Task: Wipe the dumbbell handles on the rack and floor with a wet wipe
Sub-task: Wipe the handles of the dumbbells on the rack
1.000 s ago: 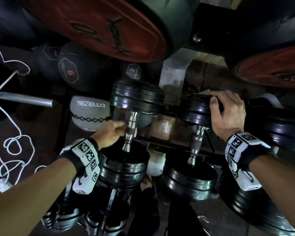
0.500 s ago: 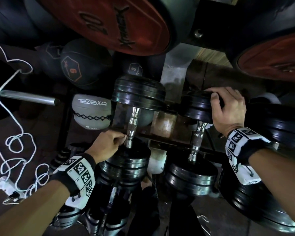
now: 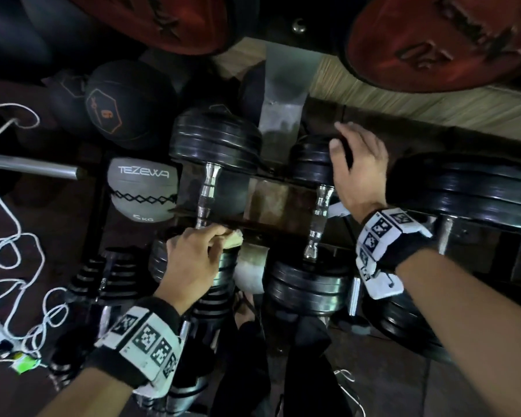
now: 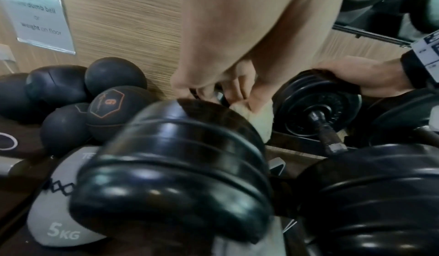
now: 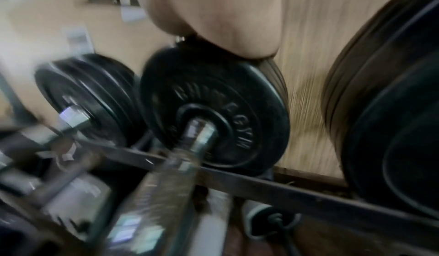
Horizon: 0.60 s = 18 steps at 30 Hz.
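Wiping left dumbbell, low on handle.
My left hand pinched the wet wipe against the handle; right hand seemingly draped, fingers loose, over the next dumbbell's plate.

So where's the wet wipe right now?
In the head view the wet wipe is bunched in the left hand, at the near end of the left dumbbell's handle on the rack.

Near end of left dumbbell handle: hidden under left hand.
Wet wipe: mostly covered by fingers, only a corner showing.
Right wrist view: smeared by blur, plate lettering only partly legible.
Red plates: cut off by upper edge.
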Each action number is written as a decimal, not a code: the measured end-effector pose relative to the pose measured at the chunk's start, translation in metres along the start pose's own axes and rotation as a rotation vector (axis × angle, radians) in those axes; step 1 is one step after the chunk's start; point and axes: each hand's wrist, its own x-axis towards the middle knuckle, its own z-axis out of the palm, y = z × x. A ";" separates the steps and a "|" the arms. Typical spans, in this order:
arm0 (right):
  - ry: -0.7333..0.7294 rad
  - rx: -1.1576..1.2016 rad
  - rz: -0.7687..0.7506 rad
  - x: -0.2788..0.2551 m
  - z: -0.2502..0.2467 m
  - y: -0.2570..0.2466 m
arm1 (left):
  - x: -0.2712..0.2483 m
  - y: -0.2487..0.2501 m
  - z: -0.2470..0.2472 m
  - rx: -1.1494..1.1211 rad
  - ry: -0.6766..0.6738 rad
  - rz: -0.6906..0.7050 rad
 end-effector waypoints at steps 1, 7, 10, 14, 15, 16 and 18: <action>-0.029 0.044 0.016 -0.011 -0.004 -0.003 | -0.003 0.007 0.009 -0.080 0.028 0.011; -0.326 0.466 0.086 -0.114 -0.048 -0.034 | -0.011 0.069 0.046 -0.492 0.023 0.018; -0.509 0.664 0.289 -0.141 -0.067 -0.035 | -0.009 0.090 0.053 -0.570 -0.061 0.048; -0.488 0.809 0.470 -0.148 -0.072 -0.016 | -0.007 0.095 0.061 -0.606 -0.220 -0.020; -0.466 0.810 0.494 -0.148 -0.070 -0.007 | -0.006 0.092 0.063 -0.572 -0.222 -0.019; -0.432 0.778 0.515 -0.147 -0.067 0.003 | -0.004 0.085 0.064 -0.492 -0.182 0.002; -0.359 0.602 0.533 -0.144 -0.056 0.027 | 0.002 0.061 0.064 -0.197 -0.027 0.086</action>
